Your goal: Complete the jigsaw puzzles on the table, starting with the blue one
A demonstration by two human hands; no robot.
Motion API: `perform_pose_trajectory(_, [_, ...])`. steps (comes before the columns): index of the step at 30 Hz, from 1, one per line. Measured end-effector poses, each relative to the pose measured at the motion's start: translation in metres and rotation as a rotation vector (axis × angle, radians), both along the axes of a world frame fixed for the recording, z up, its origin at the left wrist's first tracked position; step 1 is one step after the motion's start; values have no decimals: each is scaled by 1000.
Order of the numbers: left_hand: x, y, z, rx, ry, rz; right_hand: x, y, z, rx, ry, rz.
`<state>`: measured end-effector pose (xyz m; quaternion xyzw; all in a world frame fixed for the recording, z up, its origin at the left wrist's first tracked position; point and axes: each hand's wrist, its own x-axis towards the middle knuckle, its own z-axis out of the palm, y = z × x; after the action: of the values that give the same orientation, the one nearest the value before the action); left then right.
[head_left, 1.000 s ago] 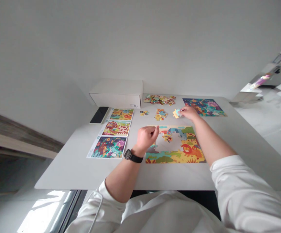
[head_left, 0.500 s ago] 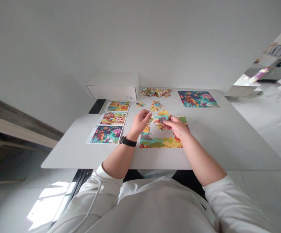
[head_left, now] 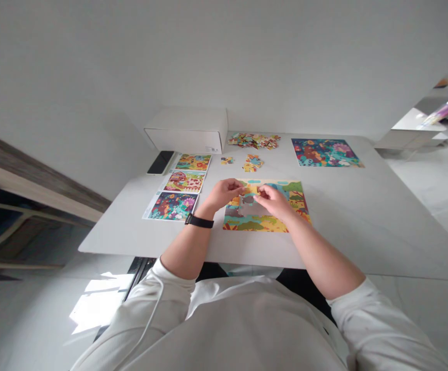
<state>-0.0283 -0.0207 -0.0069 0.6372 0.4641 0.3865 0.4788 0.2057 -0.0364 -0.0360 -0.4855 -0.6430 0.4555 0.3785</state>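
A partly assembled jigsaw puzzle [head_left: 264,225] with a colourful animal scene lies on the table, its middle showing a bare grey gap. Over the upper part of that gap, a joined section of puzzle pieces [head_left: 251,190], yellow with some grey, spans the space between my hands. My left hand [head_left: 224,196], with a black band on the wrist, pinches its left side. On the right side, thumb and fingers of my right hand [head_left: 274,201] are closed on the same section. My fingers cover part of it, so whether it lies flat in the puzzle is unclear.
Behind the puzzle lie a small joined cluster [head_left: 253,163], a few pieces [head_left: 227,161] and a heap of loose pieces [head_left: 254,140]. Picture cards [head_left: 173,206], a phone [head_left: 161,163] and a white box [head_left: 185,139] stand left. A dark finished puzzle [head_left: 326,153] lies back right.
The joined section has come down into the upper middle of the puzzle, where the top border now shows. My right hand has shifted its grip, and the camera view has moved slightly.
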Motion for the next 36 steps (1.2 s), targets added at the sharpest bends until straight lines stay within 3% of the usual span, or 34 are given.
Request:
perform_pose_trajectory(8, [-10,-1,5,10,181,-113,7,-2,2,167,-125,82])
perform_pose_trajectory(18, [-19,1,-1,60,370,-189,1,-9,6,212,-402,155])
perform_pose_trajectory(36, [-19,5,-18,181,478,-165,0,-6,-2,337,-482,162])
